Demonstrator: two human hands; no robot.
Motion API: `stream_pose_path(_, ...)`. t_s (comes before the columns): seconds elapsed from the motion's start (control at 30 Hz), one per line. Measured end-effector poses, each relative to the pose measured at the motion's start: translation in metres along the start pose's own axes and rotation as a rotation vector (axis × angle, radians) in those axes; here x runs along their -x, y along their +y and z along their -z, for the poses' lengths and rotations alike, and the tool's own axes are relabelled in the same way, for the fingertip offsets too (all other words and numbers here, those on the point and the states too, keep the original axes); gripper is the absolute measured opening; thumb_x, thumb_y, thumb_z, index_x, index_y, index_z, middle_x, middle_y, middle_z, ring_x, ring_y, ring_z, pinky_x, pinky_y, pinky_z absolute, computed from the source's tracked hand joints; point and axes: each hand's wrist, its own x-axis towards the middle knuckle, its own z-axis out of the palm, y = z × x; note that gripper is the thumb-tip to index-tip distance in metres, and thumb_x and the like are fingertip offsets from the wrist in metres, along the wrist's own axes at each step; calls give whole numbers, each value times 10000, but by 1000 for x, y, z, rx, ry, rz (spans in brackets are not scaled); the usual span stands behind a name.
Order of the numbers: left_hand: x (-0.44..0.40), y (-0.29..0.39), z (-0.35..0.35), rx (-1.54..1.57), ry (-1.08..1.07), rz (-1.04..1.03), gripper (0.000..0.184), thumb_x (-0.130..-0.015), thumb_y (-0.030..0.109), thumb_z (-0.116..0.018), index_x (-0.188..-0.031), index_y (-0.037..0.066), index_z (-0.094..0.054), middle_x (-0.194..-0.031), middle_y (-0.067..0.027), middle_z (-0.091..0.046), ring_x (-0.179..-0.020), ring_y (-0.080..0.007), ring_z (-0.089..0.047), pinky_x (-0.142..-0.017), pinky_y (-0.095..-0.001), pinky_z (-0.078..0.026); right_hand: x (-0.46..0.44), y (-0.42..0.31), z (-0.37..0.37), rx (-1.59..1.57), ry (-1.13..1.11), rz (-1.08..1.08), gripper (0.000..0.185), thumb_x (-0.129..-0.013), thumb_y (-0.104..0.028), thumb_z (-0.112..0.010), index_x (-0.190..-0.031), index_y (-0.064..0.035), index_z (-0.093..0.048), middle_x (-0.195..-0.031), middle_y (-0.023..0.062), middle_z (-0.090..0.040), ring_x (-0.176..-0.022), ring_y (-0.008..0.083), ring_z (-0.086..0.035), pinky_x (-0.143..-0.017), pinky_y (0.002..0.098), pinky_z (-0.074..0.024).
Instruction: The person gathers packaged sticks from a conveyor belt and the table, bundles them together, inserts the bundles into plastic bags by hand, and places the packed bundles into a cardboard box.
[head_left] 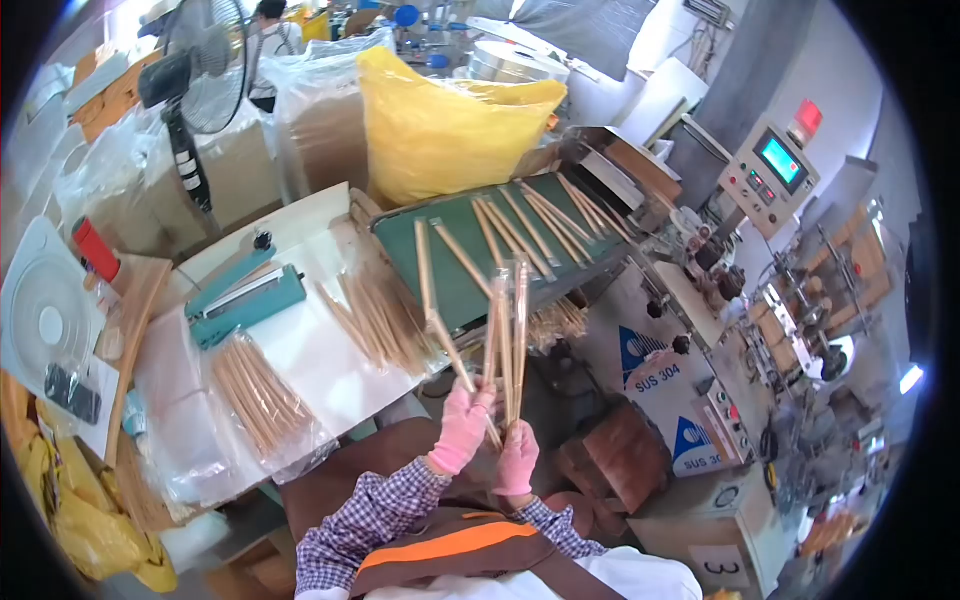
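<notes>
My left hand (463,430), in a pink glove, is closed on light wooden chopsticks that slant up toward the green belt. Close beside it, my right hand (517,458), gloved in pink too, grips the lower ends of several chopsticks (520,340) in clear wrappers, held upright. Which sticks belong to which hand is partly hidden where they cross. Just beyond lies the green conveyor belt (398,258), with wrapped chopsticks (497,235) spread across it in a row. A loose pile of chopsticks (378,320) rests on the white table to the left of the belt.
On the white table (180,400) are a bag of chopsticks (258,395) and a teal bag sealer (247,308). A fan (205,70) and a yellow sack (440,130) stand behind. Machinery with a control panel (772,175) is at right. Farther back is another person (275,40).
</notes>
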Motion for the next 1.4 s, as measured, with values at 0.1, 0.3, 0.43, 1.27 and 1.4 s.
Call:
stream_pose_path(0.1, 0, 12, 11, 84, 146, 15, 92, -955, 141, -444, -1002, 71, -406, -764, -55, -542, -540, -125, -527, -441, -261, -474, -33, -27, 21, -157, 238, -183, 248, -960, -253, -446, -876, -45, -551, -625, -27, -477, -525, 61, -432, -489, 212, -358)
stream_pose_path(0.3, -25, 28, 142, -282, 406, 40, 310, -922, 154, -445, -1218, 72, -406, -745, -2, -473, -484, -66, -430, -379, -209, -375, -163, 30, 174, 798, 454, 148, 259, -884, -216, -472, -802, -17, -617, -668, 121, -592, -601, 251, -578, -591, 374, -460)
stream_pose_path(0.43, -38, -4, 262, -641, 487, 230, 330, -850, 184, -554, -1120, 2, -503, -767, -83, -555, -580, -169, -525, -516, -298, -461, -246, 28, 173, 1045, 203, 336, 283, -850, -243, -458, -818, -33, -644, -820, 193, -628, -804, 394, -586, -718, 474, -458)
stream_pose_path(1.27, -92, -35, 317, -802, 768, -113, 472, -829, 84, -586, -1274, -2, -458, -1240, -175, -509, -1066, -275, -553, -914, -338, -457, -452, 47, -86, 1188, 28, 547, 278, -820, -318, -546, -1036, -165, -632, -1063, 77, -635, -931, 365, -572, -841, 430, -456)
stream_pose_path(1.4, -99, -34, 318, -922, 724, -148, 452, -841, 104, -575, -1267, -2, -463, -1200, -181, -536, -1074, -279, -551, -928, -342, -443, -321, 34, -142, 1099, -148, 736, 196, -774, -259, -580, -934, -157, -630, -988, 62, -622, -840, 305, -584, -787, 401, -447)
